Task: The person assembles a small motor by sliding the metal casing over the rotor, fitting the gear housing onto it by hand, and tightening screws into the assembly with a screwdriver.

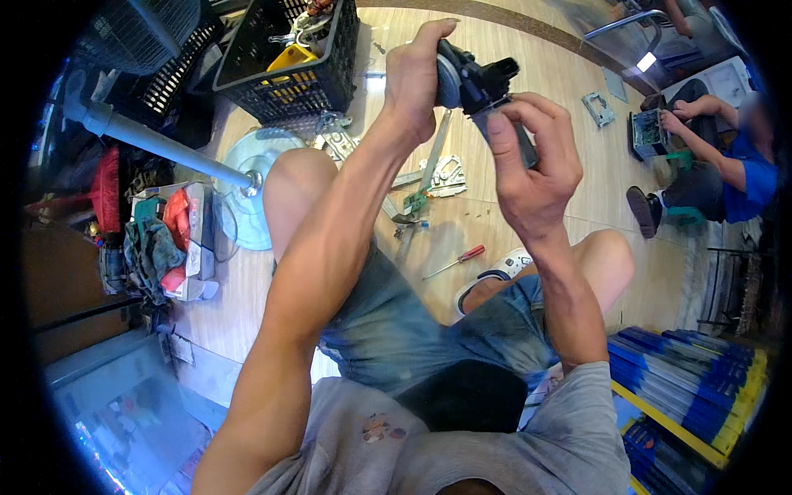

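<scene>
Raised in front of me, a black mechanical part (477, 82) with a round grey disc on one side is held between my two hands. My left hand (411, 81) is wrapped against the disc side, thumb pointing up and other fingers mostly hidden. On the lower right of the part, my right hand (540, 161) pinches a flat dark piece (525, 148) between thumb and fingers; I cannot tell whether it is fixed to the part. Below them on the floor lie a red-handled screwdriver (470, 253), a silver metal bracket (448, 177) and a green-ended strip (418, 200).
A black plastic crate (330, 92) with tools stands ahead left, beside a stand's round base (239, 169). Left of me is a box (198, 235) with cloth and red plastic. At right a person in blue (749, 177) handles a dark boxy unit (646, 132). Blue-yellow packages (693, 375) are stacked lower right.
</scene>
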`<state>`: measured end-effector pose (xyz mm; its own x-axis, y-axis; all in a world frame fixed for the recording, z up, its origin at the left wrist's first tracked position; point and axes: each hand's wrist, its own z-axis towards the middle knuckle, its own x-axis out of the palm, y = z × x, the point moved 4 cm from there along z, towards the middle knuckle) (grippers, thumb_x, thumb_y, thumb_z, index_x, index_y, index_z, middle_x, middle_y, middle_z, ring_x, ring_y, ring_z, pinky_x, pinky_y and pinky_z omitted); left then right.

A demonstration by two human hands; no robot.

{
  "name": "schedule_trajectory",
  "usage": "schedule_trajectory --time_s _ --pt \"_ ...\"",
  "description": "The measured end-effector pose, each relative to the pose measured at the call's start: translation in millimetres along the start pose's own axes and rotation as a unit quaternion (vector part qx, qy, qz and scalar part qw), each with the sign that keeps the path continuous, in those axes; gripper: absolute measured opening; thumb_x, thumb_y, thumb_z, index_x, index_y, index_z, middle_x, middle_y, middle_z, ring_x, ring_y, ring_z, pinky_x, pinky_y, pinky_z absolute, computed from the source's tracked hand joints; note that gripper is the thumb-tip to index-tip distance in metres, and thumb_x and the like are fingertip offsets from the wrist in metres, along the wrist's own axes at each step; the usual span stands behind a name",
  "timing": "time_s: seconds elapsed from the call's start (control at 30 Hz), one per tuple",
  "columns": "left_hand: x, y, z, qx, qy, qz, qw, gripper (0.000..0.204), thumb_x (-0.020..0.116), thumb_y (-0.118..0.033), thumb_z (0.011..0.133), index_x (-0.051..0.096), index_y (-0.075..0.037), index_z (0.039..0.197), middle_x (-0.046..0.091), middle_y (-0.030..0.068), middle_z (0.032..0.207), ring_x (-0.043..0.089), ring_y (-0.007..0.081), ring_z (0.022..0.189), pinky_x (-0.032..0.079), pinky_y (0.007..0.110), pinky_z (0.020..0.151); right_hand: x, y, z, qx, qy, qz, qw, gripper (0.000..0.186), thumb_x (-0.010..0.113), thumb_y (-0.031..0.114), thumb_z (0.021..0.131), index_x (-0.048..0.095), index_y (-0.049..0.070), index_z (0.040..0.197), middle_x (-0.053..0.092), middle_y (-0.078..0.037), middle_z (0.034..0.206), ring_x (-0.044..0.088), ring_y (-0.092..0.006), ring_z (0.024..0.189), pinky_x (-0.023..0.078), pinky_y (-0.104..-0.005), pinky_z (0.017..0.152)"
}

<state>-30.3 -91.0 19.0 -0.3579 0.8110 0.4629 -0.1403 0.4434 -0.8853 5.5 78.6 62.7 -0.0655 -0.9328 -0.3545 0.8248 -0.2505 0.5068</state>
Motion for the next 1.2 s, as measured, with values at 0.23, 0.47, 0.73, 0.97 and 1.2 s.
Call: schedule_trajectory --time_s 0.23,0.47,0.73,0.97,1.2 --pt "5.6 13.7 4.5 -0.011 -0.042 -0.050 0.998 0.037 0.064 -0.031 0.087 0.071 0.004 0.079 0.067 0.0084 0.070 0.059 0.0149 0.059 0.048 0.029 0.059 -3.3 -10.4 -2.5 0.023 0.002 0.034 0.999 0.011 0.074 0.006 0.085 0.071 0.002 0.095 0.067 -0.011 0.095 0.067 -0.0193 0.082 0.054 -0.0299 0.071" --pt "13.2 2.1 -1.8 0.143 -0.025 0.163 0.976 0.038 0.069 -0.029 0.083 0.065 0.004 0.064 0.054 0.0002 0.054 0.047 0.0064 0.054 0.039 0.028 0.049 -11.7 -14.5 1.7 0.081 0.011 0.042 0.996 0.012 0.073 0.008 0.089 0.069 -0.001 0.097 0.066 -0.007 0.093 0.062 -0.0138 0.085 0.049 -0.0263 0.077" --pt "14.8 5.1 -2.6 0.169 -0.042 0.237 0.956 0.038 0.063 -0.025 0.079 0.055 0.007 0.060 0.045 0.0034 0.049 0.039 0.0078 0.051 0.034 0.031 0.048 -13.8 -10.5 2.3 0.013 -0.013 -0.043 0.999 0.010 0.076 0.001 0.080 0.070 0.002 0.089 0.065 -0.008 0.082 0.064 -0.0176 0.068 0.051 -0.0291 0.060" --pt "10.9 17.3 -0.1 0.140 -0.038 0.189 0.971 0.037 0.062 -0.024 0.081 0.054 0.007 0.061 0.045 0.0033 0.051 0.039 0.0084 0.051 0.033 0.032 0.048 -14.0 -11.1 6.2 0.007 -0.008 -0.021 1.000 0.010 0.075 0.000 0.080 0.070 0.002 0.089 0.065 -0.009 0.082 0.064 -0.0189 0.067 0.051 -0.0299 0.059" --pt "10.5 42.8 -10.1 -0.017 -0.036 0.046 0.998 0.022 0.058 -0.016 0.087 0.066 0.001 0.075 0.063 0.0059 0.070 0.057 0.0124 0.057 0.044 0.031 0.051 -15.8 -13.5 11.1 0.083 0.056 -0.019 0.995 0.010 0.072 0.007 0.081 0.071 0.002 0.089 0.068 -0.013 0.084 0.068 -0.0270 0.074 0.054 -0.0357 0.067"
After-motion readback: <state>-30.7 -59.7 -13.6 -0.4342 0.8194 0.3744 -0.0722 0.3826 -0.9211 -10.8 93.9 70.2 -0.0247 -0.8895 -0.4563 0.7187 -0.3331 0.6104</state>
